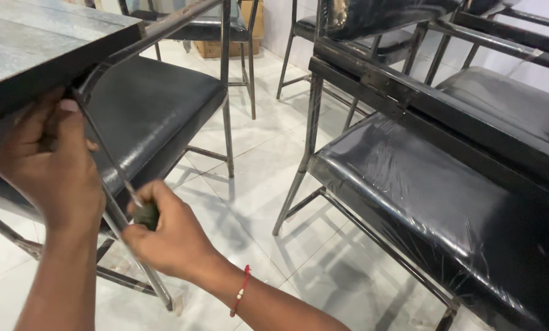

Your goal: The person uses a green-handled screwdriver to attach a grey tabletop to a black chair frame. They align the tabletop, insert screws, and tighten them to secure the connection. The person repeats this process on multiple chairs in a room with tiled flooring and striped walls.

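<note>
My right hand (167, 236) grips the dark green handle of a screwdriver (144, 214). Its thin metal shaft (103, 147) slants up and to the left, its tip under the edge of a grey-topped writing pad (35, 43) fixed to a black chair. My left hand (45, 165) sits under that pad edge, fingers curled around the spot where the tip meets it; what the fingers pinch is hidden. A red thread band (241, 291) circles my right wrist. The chair's black padded seat (152, 110) lies just behind both hands.
Another black chair with a plastic-wrapped seat (421, 196) stands at the right on thin metal legs. More chairs (372, 37) stand behind it. A cardboard box (225, 46) rests on the white tiled floor (256, 184) at the back.
</note>
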